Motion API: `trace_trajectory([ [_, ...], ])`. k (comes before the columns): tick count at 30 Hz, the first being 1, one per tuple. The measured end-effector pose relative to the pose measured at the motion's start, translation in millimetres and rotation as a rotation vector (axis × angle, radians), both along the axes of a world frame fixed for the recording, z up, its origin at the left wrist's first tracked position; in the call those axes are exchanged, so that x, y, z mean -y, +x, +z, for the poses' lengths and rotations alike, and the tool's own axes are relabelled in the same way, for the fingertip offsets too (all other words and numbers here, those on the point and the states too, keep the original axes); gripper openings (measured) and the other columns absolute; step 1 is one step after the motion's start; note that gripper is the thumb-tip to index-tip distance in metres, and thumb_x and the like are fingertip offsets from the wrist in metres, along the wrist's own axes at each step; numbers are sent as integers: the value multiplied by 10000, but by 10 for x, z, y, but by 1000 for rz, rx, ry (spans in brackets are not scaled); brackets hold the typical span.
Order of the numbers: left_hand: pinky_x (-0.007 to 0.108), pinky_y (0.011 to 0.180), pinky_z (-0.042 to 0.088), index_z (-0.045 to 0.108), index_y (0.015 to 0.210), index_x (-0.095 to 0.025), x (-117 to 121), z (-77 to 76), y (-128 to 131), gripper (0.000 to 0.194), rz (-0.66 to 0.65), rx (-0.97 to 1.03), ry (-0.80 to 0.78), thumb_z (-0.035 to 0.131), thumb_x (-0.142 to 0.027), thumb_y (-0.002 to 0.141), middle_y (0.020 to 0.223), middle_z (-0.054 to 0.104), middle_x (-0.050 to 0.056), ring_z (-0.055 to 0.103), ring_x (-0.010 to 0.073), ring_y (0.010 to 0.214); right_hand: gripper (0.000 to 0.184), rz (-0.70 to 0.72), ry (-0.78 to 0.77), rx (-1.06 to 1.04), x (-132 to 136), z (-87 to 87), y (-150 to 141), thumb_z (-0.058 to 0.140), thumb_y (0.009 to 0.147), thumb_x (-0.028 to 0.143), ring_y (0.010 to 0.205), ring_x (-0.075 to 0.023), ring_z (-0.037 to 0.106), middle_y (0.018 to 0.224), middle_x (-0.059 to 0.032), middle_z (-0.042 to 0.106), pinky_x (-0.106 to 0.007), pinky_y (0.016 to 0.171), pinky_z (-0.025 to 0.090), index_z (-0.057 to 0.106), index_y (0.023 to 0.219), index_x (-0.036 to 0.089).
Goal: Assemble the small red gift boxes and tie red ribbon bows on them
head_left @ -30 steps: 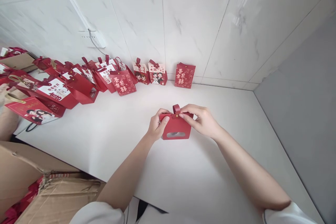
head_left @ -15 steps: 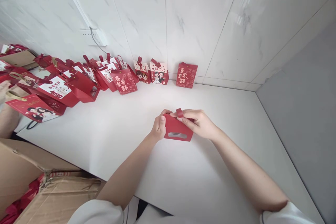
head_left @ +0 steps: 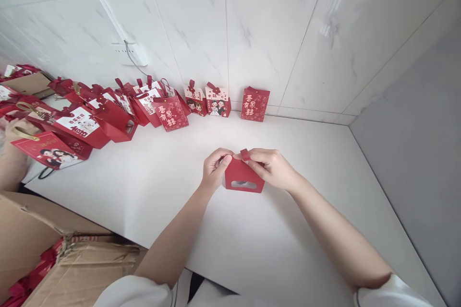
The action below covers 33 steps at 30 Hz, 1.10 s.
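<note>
A small red gift box (head_left: 244, 178) with an oval window in its front stands on the white table (head_left: 252, 240), near the middle. My left hand (head_left: 213, 169) pinches its upper left corner with curled fingers. My right hand (head_left: 271, 167) grips the top right edge, fingertips at the little red loop handle (head_left: 245, 154) on top. Both hands meet over the box's top.
Several finished red gift boxes and bags (head_left: 108, 112) line the tiled wall from the left to the back centre, the last one (head_left: 255, 103) standing alone. Open cardboard cartons (head_left: 68, 268) sit at the lower left. A grey panel (head_left: 414, 153) bounds the table's right side.
The box has tilted slightly and settled upright. My left fingers moved from the box's side up to its top corner, closer to my right hand at the handle.
</note>
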<state>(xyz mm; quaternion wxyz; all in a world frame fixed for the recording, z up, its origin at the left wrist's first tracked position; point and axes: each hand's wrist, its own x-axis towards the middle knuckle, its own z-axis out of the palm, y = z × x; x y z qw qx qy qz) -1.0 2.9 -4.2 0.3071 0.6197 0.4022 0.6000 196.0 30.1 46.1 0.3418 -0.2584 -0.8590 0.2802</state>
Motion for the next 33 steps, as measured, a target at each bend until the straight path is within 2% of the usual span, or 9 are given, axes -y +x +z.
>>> trace_trajectory([
  [4,326,762,499,686,875,-182,-2,50,-43,269,3,-50,-55,541,-407,910,879,679,65,633,189,829,288,-4,12,-13,-6,-2,-4,428,975,268,658,-145,585,820,-49,677,-274,615,464,713,946,235],
  [7,336,782,515,706,908,-185,10,111,-85,269,8,-152,-17,527,-385,921,909,702,73,652,192,850,280,-10,-14,-30,-2,-12,-14,435,974,265,682,-148,601,847,-48,683,-274,626,472,713,1006,246],
  [12,331,766,526,718,967,-227,11,165,-173,188,112,-432,252,539,-257,915,942,732,51,669,178,854,284,-27,-69,-77,-1,-38,-26,443,972,262,808,-165,647,939,-45,699,-279,694,497,698,1096,275],
  [15,330,748,524,716,966,-243,2,153,-180,171,178,-496,375,576,-193,882,921,741,30,672,172,818,270,-25,-82,-91,2,-45,-28,447,971,278,831,-168,650,964,-45,703,-282,713,502,701,1065,268],
  [18,321,725,526,705,946,-229,0,151,-142,128,179,-412,348,645,-197,838,866,729,30,659,166,785,229,-50,-117,-92,15,-41,-32,462,965,314,741,-153,635,946,-46,705,-271,654,495,672,1016,238],
  [23,328,693,510,697,851,-224,29,216,-64,70,169,-365,239,674,-285,825,788,709,26,634,170,738,135,-100,-166,-57,42,-28,-45,495,946,341,589,-121,559,768,4,655,-245,561,446,560,909,229],
  [28,361,752,476,699,807,-247,58,246,-48,88,234,-494,272,636,-285,856,771,733,4,645,175,712,105,-107,-180,-49,52,-28,-55,502,939,336,610,-122,564,784,9,646,-242,566,440,528,914,238],
  [33,413,894,429,726,847,-285,46,108,-109,95,362,-656,397,632,-274,857,785,757,-24,684,183,663,125,-104,-195,-59,49,-28,-52,503,939,357,625,-130,581,810,1,666,-254,578,456,540,922,239],
])
